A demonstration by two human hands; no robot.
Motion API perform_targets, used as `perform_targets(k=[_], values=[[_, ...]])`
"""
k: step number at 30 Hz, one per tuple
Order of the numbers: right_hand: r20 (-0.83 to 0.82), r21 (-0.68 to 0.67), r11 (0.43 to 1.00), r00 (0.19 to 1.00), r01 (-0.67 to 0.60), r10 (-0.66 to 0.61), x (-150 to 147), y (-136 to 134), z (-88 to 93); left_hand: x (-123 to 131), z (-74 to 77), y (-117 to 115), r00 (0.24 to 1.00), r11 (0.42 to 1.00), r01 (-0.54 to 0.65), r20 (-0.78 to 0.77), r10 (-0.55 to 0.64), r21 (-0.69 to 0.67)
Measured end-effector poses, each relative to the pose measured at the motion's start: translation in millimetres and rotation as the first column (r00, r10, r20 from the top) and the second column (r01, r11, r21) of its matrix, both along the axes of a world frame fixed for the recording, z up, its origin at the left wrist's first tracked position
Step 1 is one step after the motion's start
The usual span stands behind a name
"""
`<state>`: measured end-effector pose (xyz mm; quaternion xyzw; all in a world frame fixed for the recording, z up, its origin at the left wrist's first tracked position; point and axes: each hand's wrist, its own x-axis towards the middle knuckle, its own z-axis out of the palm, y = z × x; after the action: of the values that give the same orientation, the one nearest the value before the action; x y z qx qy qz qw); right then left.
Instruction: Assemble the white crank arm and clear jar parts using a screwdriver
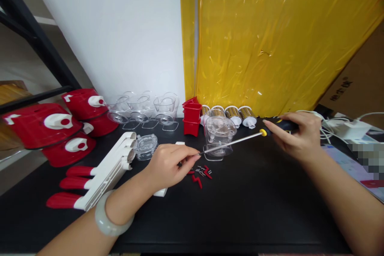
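Note:
In the head view, my right hand [300, 134] is wrapped round the dark handle of a long screwdriver [237, 141], which has a yellow collar. Its shaft slants down to the left, and the tip meets the fingertips of my left hand [172, 164]. Thumb and forefinger of that hand are pinched together; whatever small piece sits between them is too small to make out. Just below lie small metal screws or pins [200, 171] and red zigzag pieces [197, 181]. A white part [161, 192] lies partly hidden under my left hand. A clear plastic housing [220, 130] stands behind the shaft.
White arms with red handles [103, 174] and red-and-white bases [45, 124] occupy the left. Along the back are clear housings [165, 108], stacked red boxes [192, 118] and metal grater drums [232, 116]. White cables [325, 130] and a power strip [352, 129] lie at right.

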<state>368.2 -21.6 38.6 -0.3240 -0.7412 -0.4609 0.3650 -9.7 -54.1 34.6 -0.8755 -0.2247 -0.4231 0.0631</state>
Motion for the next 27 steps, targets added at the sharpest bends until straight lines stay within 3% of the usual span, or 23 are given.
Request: perform_targets(k=[8,27], values=[[-0.016,-0.044,0.998,0.999,0.042,-0.043,0.6,-0.1,-2.9,0.6,1.0,-0.4,1.0,1.0,0.001,0.001,-0.001,-0.012],[-0.008,-0.055,0.998,1.0,-0.01,0.009,3.1,1.2,-5.7,-0.2,-0.3,0.1,1.0,1.0,0.003,-0.004,-0.003,-0.024]])
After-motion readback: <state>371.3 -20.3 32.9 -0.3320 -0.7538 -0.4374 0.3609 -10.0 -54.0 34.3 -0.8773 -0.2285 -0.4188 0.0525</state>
